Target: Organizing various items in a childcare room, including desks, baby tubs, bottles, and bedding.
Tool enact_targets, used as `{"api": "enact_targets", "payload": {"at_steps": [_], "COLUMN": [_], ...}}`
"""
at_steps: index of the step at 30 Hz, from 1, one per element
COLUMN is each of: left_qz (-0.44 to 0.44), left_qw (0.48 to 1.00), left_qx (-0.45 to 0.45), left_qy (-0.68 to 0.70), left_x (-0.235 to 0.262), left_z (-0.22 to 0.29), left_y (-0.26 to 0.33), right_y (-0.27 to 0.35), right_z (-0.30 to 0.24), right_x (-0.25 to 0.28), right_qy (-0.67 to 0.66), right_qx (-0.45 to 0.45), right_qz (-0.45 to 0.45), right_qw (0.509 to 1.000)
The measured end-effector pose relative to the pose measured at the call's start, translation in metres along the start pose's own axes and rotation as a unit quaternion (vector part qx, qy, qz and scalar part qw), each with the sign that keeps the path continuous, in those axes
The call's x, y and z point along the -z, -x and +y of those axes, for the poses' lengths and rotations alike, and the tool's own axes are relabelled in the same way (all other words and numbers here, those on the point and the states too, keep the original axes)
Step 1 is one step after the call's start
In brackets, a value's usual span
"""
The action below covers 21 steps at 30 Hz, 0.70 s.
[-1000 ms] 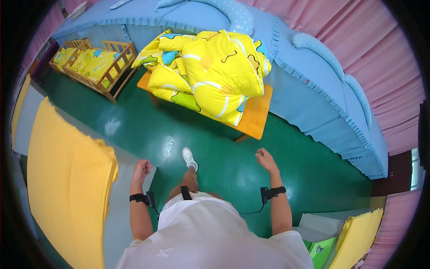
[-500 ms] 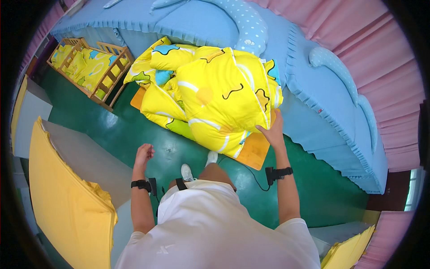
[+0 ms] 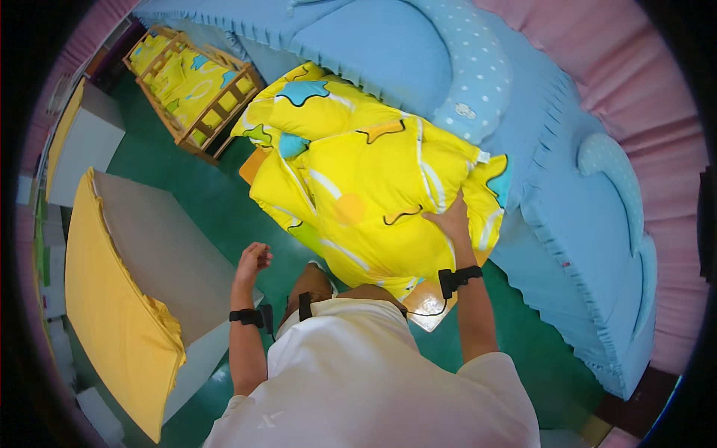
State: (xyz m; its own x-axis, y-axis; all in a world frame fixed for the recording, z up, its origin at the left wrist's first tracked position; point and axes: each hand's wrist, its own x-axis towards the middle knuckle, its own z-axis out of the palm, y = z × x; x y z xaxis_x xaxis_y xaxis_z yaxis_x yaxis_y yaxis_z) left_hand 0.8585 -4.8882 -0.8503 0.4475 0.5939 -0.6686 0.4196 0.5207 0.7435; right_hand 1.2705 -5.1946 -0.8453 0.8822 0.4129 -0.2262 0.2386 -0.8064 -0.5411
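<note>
A yellow quilt (image 3: 358,183) with blue, green and orange star shapes lies bunched and partly folded on a low wooden board (image 3: 429,308) in front of me. My right hand (image 3: 452,221) rests on the quilt's right part beside a white-piped seam. Its thumb is spread away from the stretched fingers, and the cloth dents under it. Away from the quilt, my left hand (image 3: 255,259) hangs over the floor, fingers loosely curled and nothing seen in them. Both wrists carry black straps with small boxes.
Blue frilled covers with dotted bolsters (image 3: 489,82) lie along the far and right sides. A wooden cot (image 3: 213,119) with yellow bedding stands far left. Nearer on the left is a grey-sided block with a yellow cover (image 3: 123,299). A pink curtain (image 3: 620,67) hangs at right.
The view has shifted as I lean closer to the quilt. My right hand has moved from its edge further onto it, and the top layer has slid toward me. The left hand stays curled.
</note>
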Motion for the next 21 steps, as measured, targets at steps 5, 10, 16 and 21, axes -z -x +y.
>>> {"api": "enact_targets", "payload": {"at_steps": [5,10,16,21], "left_qz": [-0.023,-0.056,-0.026,0.027], "left_qw": [0.999,0.998,1.000,0.999], "left_qx": [0.006,0.015,-0.002,0.002], "left_qy": [0.035,0.004,-0.004,-0.035], "left_x": [-0.008,-0.011,-0.033,-0.055], "left_z": [0.025,0.053,0.139,0.208], "left_y": [-0.025,-0.100,-0.218,-0.324], "right_y": [-0.040,-0.037,0.043,0.154], "right_z": [0.043,0.065,0.060,0.067], "right_x": [-0.027,-0.038,-0.038,-0.057], "right_qy": [0.001,0.063,-0.114,-0.262], "right_qx": [-0.040,-0.068,-0.091,-0.238], "right_qz": [0.005,-0.042,0.029,0.130], "right_qw": [0.999,0.995,0.989,0.926]}}
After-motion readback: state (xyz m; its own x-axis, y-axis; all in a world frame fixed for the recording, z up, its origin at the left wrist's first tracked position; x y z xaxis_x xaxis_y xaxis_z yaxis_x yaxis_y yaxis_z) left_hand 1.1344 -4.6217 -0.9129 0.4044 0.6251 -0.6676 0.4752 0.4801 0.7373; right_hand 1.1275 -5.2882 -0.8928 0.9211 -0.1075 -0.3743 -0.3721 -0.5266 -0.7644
